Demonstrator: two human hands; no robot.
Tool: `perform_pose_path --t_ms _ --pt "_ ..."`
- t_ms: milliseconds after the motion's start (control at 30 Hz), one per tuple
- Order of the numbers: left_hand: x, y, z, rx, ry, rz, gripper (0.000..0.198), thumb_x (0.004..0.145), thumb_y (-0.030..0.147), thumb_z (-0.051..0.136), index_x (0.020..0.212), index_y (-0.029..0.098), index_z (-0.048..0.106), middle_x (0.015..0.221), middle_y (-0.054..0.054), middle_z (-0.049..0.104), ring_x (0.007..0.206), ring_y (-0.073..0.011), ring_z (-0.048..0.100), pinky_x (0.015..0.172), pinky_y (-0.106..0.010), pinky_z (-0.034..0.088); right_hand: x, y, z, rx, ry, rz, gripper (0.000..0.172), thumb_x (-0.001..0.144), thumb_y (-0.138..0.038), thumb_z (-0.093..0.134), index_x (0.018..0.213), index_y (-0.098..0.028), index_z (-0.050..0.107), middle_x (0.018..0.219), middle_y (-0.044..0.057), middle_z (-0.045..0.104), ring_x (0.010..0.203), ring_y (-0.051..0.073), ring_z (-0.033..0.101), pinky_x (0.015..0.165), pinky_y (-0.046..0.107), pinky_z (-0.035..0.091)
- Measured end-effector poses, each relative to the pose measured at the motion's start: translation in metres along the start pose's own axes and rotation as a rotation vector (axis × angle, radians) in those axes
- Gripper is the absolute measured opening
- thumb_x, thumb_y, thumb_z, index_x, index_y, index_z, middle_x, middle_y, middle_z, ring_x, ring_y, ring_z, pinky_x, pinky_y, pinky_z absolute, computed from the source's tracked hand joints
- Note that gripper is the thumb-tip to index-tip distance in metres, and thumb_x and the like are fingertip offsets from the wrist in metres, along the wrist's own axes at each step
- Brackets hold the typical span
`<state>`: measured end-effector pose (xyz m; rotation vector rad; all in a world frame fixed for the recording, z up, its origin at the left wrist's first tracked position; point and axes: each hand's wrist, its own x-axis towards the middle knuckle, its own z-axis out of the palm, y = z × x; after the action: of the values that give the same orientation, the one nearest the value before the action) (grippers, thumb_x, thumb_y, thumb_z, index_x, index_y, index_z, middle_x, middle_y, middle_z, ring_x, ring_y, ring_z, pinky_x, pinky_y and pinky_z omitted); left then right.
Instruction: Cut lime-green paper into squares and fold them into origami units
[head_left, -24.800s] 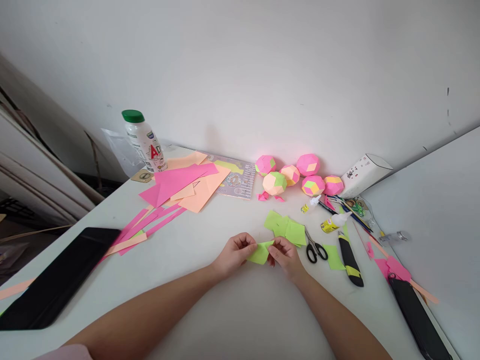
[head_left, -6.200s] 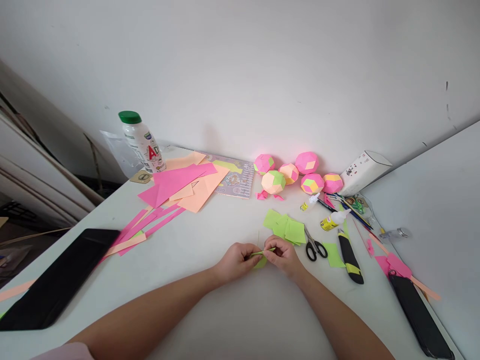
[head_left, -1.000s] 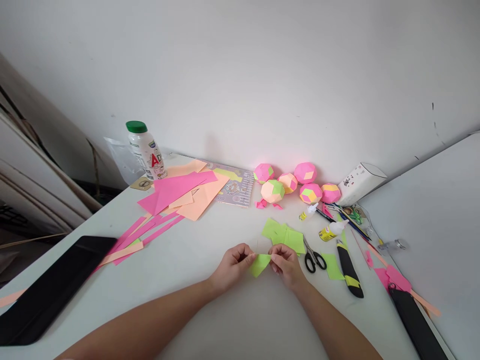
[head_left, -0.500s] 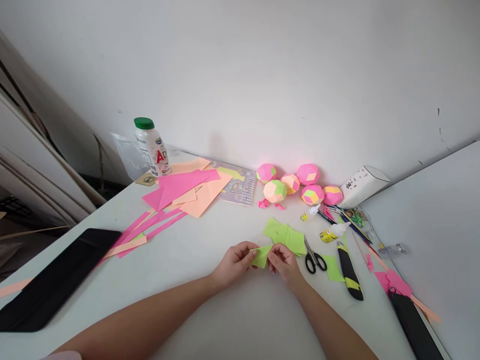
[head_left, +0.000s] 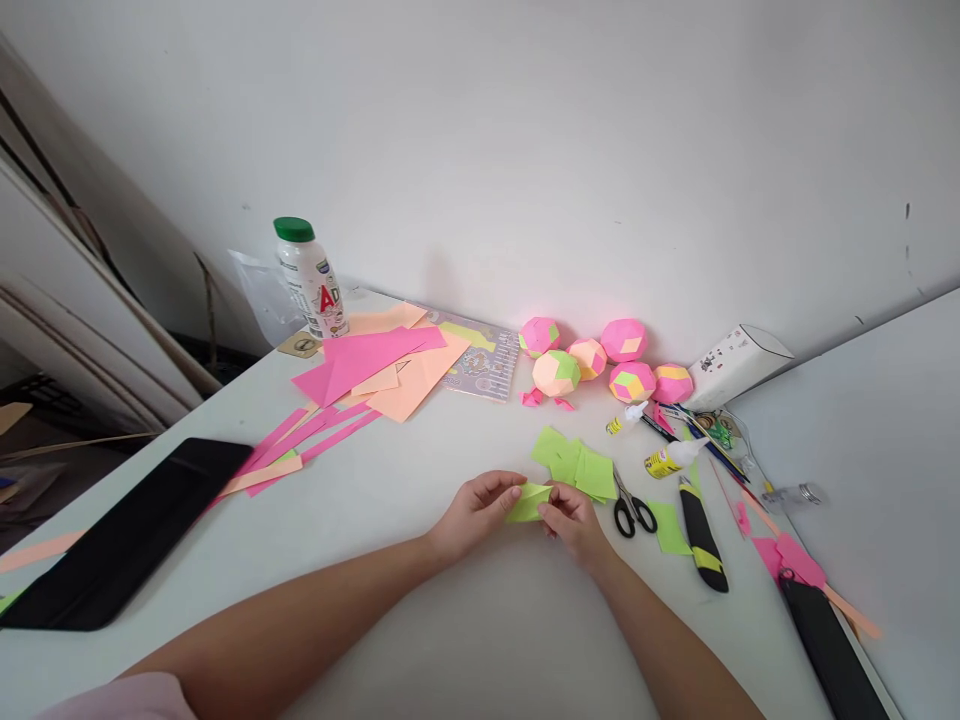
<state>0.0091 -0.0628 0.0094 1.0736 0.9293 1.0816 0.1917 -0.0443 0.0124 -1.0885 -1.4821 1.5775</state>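
A small folded piece of green paper point(head_left: 528, 502) is pinched between both my hands just above the white table point(head_left: 465, 640). My left hand point(head_left: 478, 512) grips its left end with curled fingers. Its right end is pinched by my right hand point(head_left: 574, 520). A little pile of green paper squares point(head_left: 574, 462) lies just beyond my hands. Black-handled scissors point(head_left: 632, 508) rest to the right of my right hand.
Several pink, orange and green paper balls point(head_left: 600, 362) sit by the wall. Pink and orange sheets point(head_left: 379, 368), pink strips point(head_left: 300, 445), a green-capped bottle point(head_left: 311, 278), a black tablet point(head_left: 124, 540), glue bottles point(head_left: 670, 457), a black-and-yellow cutter point(head_left: 701, 535) and a white box point(head_left: 739, 365) surround them.
The green piece has gone from an opened wedge to a flatter, narrower fold between my fingers. The camera view shifted slightly; nothing else on the table moved.
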Motion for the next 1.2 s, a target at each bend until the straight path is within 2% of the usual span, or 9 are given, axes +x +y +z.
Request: perform_pose_path --t_ms 200,267,367,433,533,667,767,933,1200 --pt "0.002 0.0 -0.002 -0.061 -0.097 -0.034 0.047 0.069 0.045 0.071 0.106 0.019 0.059 0.078 0.001 0.05 0.069 -0.0116 0.05 0.063 -0.025 0.041 -0.001 -0.007 0.001 0.008 0.004 0.023 0.027 0.067 -0.034 0.064 0.057 -0.02 0.044 0.053 -0.006 0.037 0.046 0.008 0.03 0.044 0.023 0.024" --pt "0.002 0.0 -0.001 -0.073 -0.132 -0.042 0.047 0.07 0.043 0.071 0.109 0.019 0.057 0.077 0.002 0.049 0.068 -0.0109 0.049 0.063 -0.025 0.04 -0.002 -0.008 0.001 0.025 -0.002 0.023 0.028 0.068 -0.034 0.064 0.056 -0.02 0.042 0.052 -0.006 0.035 0.046 0.008 0.027 0.044 0.023 0.022" --pt "0.002 0.001 -0.001 -0.079 -0.122 -0.02 0.04 0.073 0.041 0.069 0.104 0.019 0.054 0.072 0.004 0.046 0.063 -0.0092 0.046 0.06 -0.023 0.038 -0.002 -0.009 0.001 0.041 -0.012 0.008 0.032 0.069 -0.035 0.063 0.055 -0.02 0.039 0.053 -0.006 0.034 0.046 0.008 0.026 0.044 0.023 0.02" --pt "0.0 0.002 -0.002 -0.092 -0.129 -0.018 0.035 0.075 0.04 0.067 0.099 0.02 0.051 0.071 0.004 0.046 0.062 -0.0089 0.046 0.059 -0.022 0.037 -0.002 -0.009 0.001 0.041 -0.018 -0.001 0.032 0.071 -0.035 0.063 0.055 -0.02 0.04 0.056 -0.005 0.036 0.047 0.008 0.026 0.044 0.023 0.021" --pt "-0.003 0.005 -0.002 -0.102 -0.215 -0.012 0.03 0.079 0.041 0.063 0.095 0.02 0.048 0.076 0.003 0.05 0.065 -0.0093 0.047 0.059 -0.022 0.038 -0.002 -0.008 0.001 0.018 -0.017 -0.032 0.03 0.073 -0.035 0.064 0.056 -0.02 0.043 0.057 -0.005 0.038 0.049 0.009 0.029 0.047 0.024 0.023" --pt "-0.005 0.008 -0.002 -0.03 -0.305 0.022 0.031 0.081 0.04 0.06 0.104 0.02 0.053 0.09 -0.002 0.056 0.073 -0.0115 0.051 0.064 -0.024 0.041 -0.002 -0.008 0.002 -0.012 -0.014 -0.047 0.031 0.074 -0.04 0.063 0.059 -0.02 0.046 0.057 -0.005 0.038 0.05 0.01 0.028 0.048 0.024 0.024" --pt "-0.004 0.005 -0.002 0.029 -0.284 0.05 0.036 0.08 0.039 0.061 0.112 0.021 0.056 0.101 -0.006 0.057 0.081 -0.0147 0.053 0.068 -0.026 0.044 -0.002 -0.007 0.003 -0.038 -0.006 -0.049 0.03 0.077 -0.042 0.062 0.062 -0.02 0.049 0.057 -0.005 0.036 0.049 0.01 0.027 0.047 0.024 0.023" --pt "-0.001 -0.001 -0.002 0.032 -0.195 0.012 0.04 0.076 0.038 0.065 0.112 0.022 0.06 0.093 -0.003 0.053 0.074 -0.0131 0.052 0.063 -0.026 0.045 -0.002 -0.001 0.003 -0.065 0.003 -0.084 0.023 0.077 -0.04 0.064 0.07 -0.021 0.054 0.058 -0.004 0.039 0.052 0.011 0.031 0.047 0.023 0.026" --pt "0.0 -0.001 0.0 0.047 -0.107 -0.03 0.04 0.072 0.038 0.067 0.107 0.02 0.062 0.09 -0.003 0.052 0.07 -0.0123 0.051 0.057 -0.024 0.043 -0.002 -0.002 0.005 -0.128 0.105 -0.169 0.02 0.076 -0.037 0.067 0.067 -0.02 0.06 0.061 -0.002 0.048 0.056 0.013 0.04 0.053 0.026 0.035"
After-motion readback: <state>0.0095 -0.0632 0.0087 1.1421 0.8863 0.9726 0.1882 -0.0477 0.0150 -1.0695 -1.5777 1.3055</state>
